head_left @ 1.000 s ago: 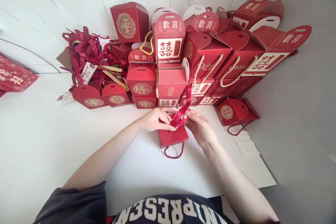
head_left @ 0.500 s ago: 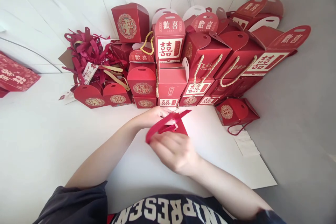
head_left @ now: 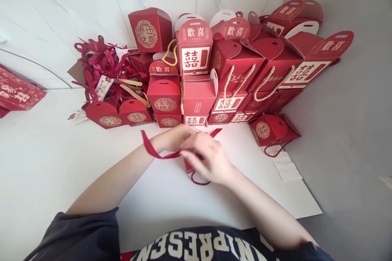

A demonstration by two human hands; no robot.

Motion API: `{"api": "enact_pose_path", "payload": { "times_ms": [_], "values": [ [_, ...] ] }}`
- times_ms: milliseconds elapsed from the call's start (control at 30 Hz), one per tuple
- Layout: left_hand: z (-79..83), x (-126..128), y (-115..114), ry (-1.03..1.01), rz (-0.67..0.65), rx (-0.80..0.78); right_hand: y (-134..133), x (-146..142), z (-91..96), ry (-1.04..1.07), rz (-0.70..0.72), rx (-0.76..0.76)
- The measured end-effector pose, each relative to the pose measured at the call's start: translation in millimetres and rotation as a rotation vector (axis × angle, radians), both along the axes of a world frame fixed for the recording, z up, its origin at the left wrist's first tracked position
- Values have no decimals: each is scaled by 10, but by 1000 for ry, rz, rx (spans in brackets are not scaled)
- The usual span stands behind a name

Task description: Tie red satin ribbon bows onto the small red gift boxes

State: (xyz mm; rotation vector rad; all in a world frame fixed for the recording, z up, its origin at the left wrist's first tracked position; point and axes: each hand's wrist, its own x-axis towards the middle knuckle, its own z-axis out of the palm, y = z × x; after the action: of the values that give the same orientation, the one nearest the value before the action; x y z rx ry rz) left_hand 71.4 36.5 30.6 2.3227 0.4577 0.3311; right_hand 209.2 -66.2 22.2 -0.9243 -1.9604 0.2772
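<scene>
In front of me on the white table is a small red gift box (head_left: 189, 167), mostly covered by my hands, with a dark red cord handle hanging at its near side. My right hand (head_left: 208, 155) is closed on a red ribbon (head_left: 156, 153) over the box. One ribbon end trails left across my left wrist, and another end sticks out to the upper right. My left hand (head_left: 179, 136) is at the far side of the box; its fingers are largely hidden behind my right hand.
Stacked red gift boxes (head_left: 196, 89) line the wall. At left lies a heap of red ribbons (head_left: 102, 63) behind two open boxes. A single box with a cord (head_left: 269, 130) stands at right beside a white tissue (head_left: 286, 165). A patterned red packet (head_left: 21, 91) lies far left.
My right hand has moved up and slightly right, over my left fingers. The ribbon loop has opened out, its end now trailing left. The box's cord handle has come into sight.
</scene>
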Motion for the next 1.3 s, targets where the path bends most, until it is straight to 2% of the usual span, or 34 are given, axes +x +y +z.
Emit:
{"api": "enact_pose_path", "payload": {
  "times_ms": [67, 133, 233, 333, 400, 433, 500, 567, 700, 800, 900, 1000, 1100, 1200, 1300],
  "values": [
    [50, 3, 1, 55, -70, -57, 58, 235, 9, 81, -127, -200],
    [106, 16, 8, 98, -115, -116, 142, 445, -37, 62, -135, -397],
    [156, 35, 24, 115, -137, -156, 257, 650, -130, 93, 106, -643],
    [156, 27, 36, 120, -134, -205, 302, 728, -161, 141, 307, -721],
    [142, 8, 43, 129, -116, -234, 283, 741, -149, 178, 324, -716],
    [133, -2, 48, 136, -103, -249, 260, 741, -142, 208, 291, -690],
    [106, -19, 68, 155, -84, -284, 187, 729, -134, 262, 170, -584],
    [63, -28, 102, 160, -98, -323, 85, 702, -137, 250, 112, -445],
    [-48, -32, 178, 112, -209, -393, -134, 626, -140, -49, 197, -141],
    [-99, -31, 204, 88, -250, -409, -234, 583, -109, -359, 142, 82],
    [-102, -32, 202, 84, -270, -410, -269, 555, -69, -535, 85, 188],
    [-79, -42, 170, 76, -239, -403, -270, 543, -59, -551, 73, 188],
    [-52, -54, 93, 31, -184, -316, -231, 559, -91, -397, 160, 24],
    [-10, -63, -41, -32, -107, -105, -133, 588, -158, -130, 133, -173],
    [39, -84, -215, -22, 30, 160, -4, 592, -230, -5, 36, -237]
  ]
}}
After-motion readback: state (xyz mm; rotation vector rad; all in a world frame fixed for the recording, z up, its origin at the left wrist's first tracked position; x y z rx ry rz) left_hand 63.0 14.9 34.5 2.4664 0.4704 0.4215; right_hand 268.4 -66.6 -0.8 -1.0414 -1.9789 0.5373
